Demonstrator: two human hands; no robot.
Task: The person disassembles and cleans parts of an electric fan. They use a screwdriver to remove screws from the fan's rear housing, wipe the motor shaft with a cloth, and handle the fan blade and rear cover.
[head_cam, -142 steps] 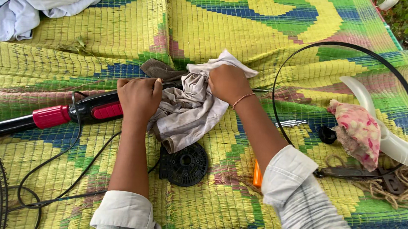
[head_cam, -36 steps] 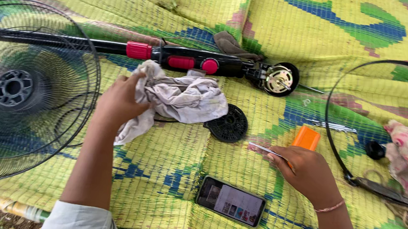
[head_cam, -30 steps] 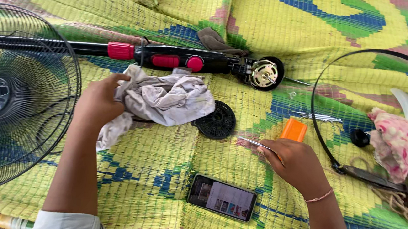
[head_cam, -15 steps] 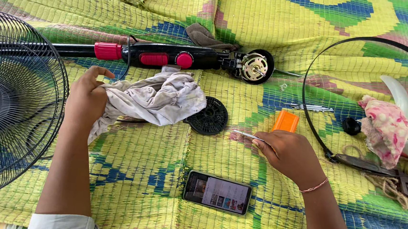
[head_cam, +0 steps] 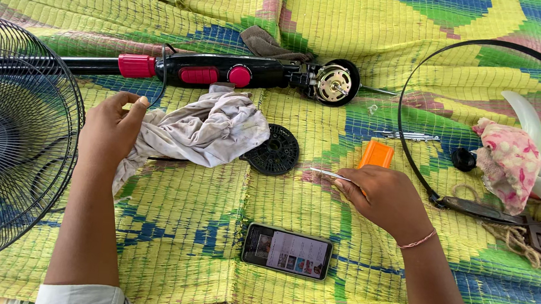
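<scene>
My left hand grips one end of a dirty grey-white rag that lies crumpled on the woven mat. My right hand holds an orange-handled screwdriver, its thin metal shaft sticking out to the left of my fingers. A round black plastic disc lies between the hands, beside the rag. Beyond the rag lies a black fan stand with red parts, its bare motor at the right end.
A black wire fan guard lies at the left. A thin black guard ring lies at the right, with a white fan blade, a pink patterned cloth and rope. A phone sits near me.
Since the oldest frame both hands left the rag bundle; my right hand now holds the screwdriver. In the last second the view shifted left to right, and my left hand keeps the rag's end.
</scene>
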